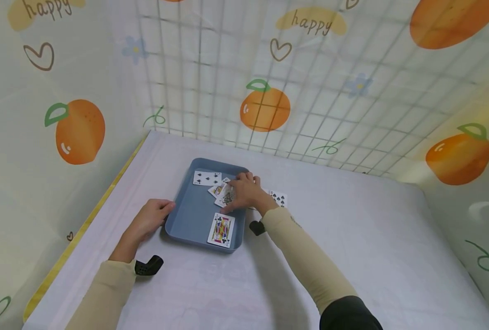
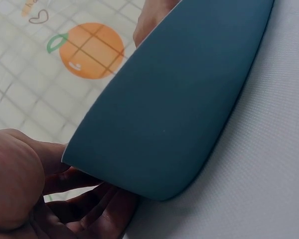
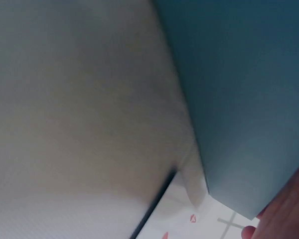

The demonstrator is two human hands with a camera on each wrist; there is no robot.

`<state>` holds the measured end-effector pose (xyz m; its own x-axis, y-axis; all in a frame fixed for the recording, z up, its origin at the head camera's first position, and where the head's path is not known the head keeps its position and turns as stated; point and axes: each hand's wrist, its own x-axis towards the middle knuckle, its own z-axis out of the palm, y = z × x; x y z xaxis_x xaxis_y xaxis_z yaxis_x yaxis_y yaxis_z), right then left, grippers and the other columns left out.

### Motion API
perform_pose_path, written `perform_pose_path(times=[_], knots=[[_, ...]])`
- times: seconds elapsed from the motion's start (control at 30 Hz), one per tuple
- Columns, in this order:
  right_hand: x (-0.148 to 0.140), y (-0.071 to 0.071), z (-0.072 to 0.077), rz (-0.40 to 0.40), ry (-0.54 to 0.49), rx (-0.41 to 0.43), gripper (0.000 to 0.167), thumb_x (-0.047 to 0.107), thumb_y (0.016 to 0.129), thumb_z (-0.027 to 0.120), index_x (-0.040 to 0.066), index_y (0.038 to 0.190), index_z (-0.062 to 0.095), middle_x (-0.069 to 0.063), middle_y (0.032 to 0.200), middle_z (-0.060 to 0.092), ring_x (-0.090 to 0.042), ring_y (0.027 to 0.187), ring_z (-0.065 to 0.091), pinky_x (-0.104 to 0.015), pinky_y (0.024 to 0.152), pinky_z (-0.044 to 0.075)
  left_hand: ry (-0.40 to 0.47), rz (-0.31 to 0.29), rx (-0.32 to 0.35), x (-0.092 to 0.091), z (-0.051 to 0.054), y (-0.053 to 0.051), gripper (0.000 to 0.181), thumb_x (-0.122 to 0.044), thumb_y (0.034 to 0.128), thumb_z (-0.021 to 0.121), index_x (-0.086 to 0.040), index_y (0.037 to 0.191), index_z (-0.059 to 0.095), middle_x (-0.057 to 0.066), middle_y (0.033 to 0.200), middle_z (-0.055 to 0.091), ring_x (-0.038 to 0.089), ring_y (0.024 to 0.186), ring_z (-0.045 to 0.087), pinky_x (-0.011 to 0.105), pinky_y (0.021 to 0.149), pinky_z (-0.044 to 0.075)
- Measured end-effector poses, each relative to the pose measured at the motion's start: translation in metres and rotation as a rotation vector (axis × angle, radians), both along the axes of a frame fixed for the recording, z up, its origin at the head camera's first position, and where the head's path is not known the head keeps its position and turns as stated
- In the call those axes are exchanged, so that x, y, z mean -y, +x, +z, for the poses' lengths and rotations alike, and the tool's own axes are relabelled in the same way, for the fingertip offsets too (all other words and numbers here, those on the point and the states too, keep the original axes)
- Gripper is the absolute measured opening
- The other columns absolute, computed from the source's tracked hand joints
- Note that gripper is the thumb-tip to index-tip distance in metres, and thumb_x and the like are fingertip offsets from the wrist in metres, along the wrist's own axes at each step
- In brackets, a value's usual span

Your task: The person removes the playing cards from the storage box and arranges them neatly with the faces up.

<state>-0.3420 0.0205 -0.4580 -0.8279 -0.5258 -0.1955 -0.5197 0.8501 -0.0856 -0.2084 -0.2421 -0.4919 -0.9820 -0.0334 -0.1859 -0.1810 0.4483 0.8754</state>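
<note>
A blue-grey tray (image 1: 188, 217) lies on the white cloth with playing cards in it. My left hand (image 1: 151, 217) holds the tray's left rim, its thumb on the edge and fingers curled below, as the left wrist view shows. Over the tray's right side reaches my right hand (image 1: 246, 191), fingers spread on a few overlapping cards (image 1: 225, 197) that it partly covers. A spade card (image 1: 207, 178) lies at the far end, and a clubs face card (image 1: 221, 230) near the front. From the right wrist, the tray wall (image 3: 239, 99) hides most of that hand.
Outside the tray, to its right, lies a black-suited card (image 1: 280, 198), partly behind my right forearm. White cloth (image 1: 352, 238) extends to the right. A patterned curtain (image 1: 211, 91) with a wire grid stands behind. Black camera mounts (image 1: 149, 266) stick out from my wrists.
</note>
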Motion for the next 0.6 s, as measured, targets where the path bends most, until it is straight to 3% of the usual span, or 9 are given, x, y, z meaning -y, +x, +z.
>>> perform_pose_path(times=[0.4,0.6], knots=[[-0.001,-0.005,0.015,0.036,0.003,0.019,0.099,0.07,0.062,0.081,0.017,0.141,0.055,-0.013,0.142,0.042,-0.032,0.131,0.028,-0.054,0.107,0.02,0.007,-0.001,0.052,-0.002,0.019,-0.001,0.04,-0.017,0.1059,0.046,0.013,0.132,0.054,0.028,0.131,0.057,0.037,0.119,0.055,0.05,0.095,0.048],[-0.005,-0.006,0.017,0.056,-0.007,-0.019,0.098,0.068,0.061,0.083,0.017,0.139,0.055,-0.013,0.142,0.042,-0.031,0.128,0.03,-0.055,0.106,0.021,0.008,-0.007,0.054,-0.002,0.019,-0.002,0.04,-0.016,0.1058,0.047,0.013,0.132,0.054,0.028,0.132,0.057,0.037,0.119,0.056,0.049,0.094,0.049]])
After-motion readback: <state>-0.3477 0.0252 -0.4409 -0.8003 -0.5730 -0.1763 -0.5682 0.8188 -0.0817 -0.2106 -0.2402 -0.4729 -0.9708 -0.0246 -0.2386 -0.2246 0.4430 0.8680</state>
